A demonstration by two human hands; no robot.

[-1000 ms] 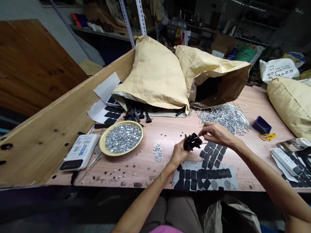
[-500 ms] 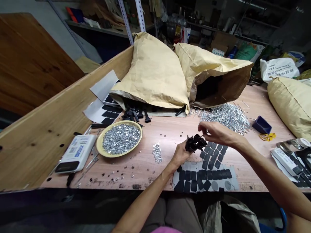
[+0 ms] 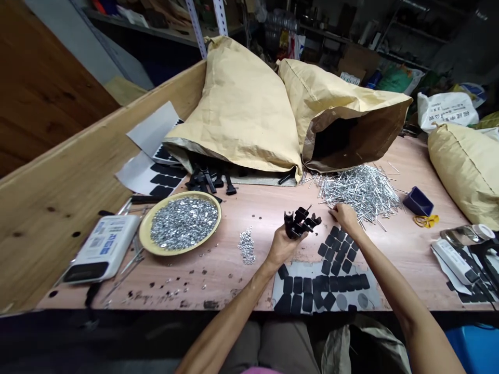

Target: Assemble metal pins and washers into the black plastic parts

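Note:
My left hand (image 3: 281, 243) is closed round a black plastic part (image 3: 299, 222) and holds it up above the table, with a thin metal pin sticking out of its top. My right hand (image 3: 343, 216) reaches out low to the near edge of a heap of silver metal pins (image 3: 358, 188); its fingers are bent down onto the pins, and what they grip is hidden. Below both hands lies a grey sheet with black rubber pads (image 3: 326, 283). A small pile of washers (image 3: 245, 244) lies left of my left hand.
A yellow dish of small silver nuts (image 3: 181, 222) stands at the left, next to a white device (image 3: 102, 246). Two tan paper sacks (image 3: 241, 111) lie at the back, with black parts (image 3: 208, 179) spilling out. A blue tray (image 3: 418, 200) and another sack (image 3: 465, 169) are at the right.
My right hand has left the black part and moved right and down to the pin heap. My left hand has raised and tilted the part a little.

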